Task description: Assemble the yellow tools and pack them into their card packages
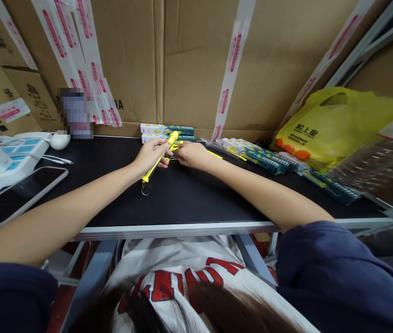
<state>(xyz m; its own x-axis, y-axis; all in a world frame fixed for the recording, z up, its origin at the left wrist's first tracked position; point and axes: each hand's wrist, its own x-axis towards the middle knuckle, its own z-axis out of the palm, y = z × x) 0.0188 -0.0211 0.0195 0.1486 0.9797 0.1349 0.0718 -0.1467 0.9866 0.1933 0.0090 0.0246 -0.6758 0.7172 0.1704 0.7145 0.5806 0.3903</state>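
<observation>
A slim yellow spring scale [152, 169] with a wire hook at its lower end is tilted above the black table [182, 199]. My left hand [147, 155] is closed around its upper part. Just to the right, my right hand [192, 155] has its fingers bent together over some small yellow pieces and a thin wire-like part. What those fingers pinch is hidden. Behind both hands lie printed white-and-green boxes [167, 138], and a yellow strip [216, 155] shows beyond my right hand.
More printed boxes [255, 155] lie at the right, by a yellow plastic bag [324, 125] and clear plastic packaging [373, 159]. At left are a phone [19, 194], a power strip [26, 159] and white cables. Cardboard [192, 64] walls the back; a metal edge [182, 230] runs along the front.
</observation>
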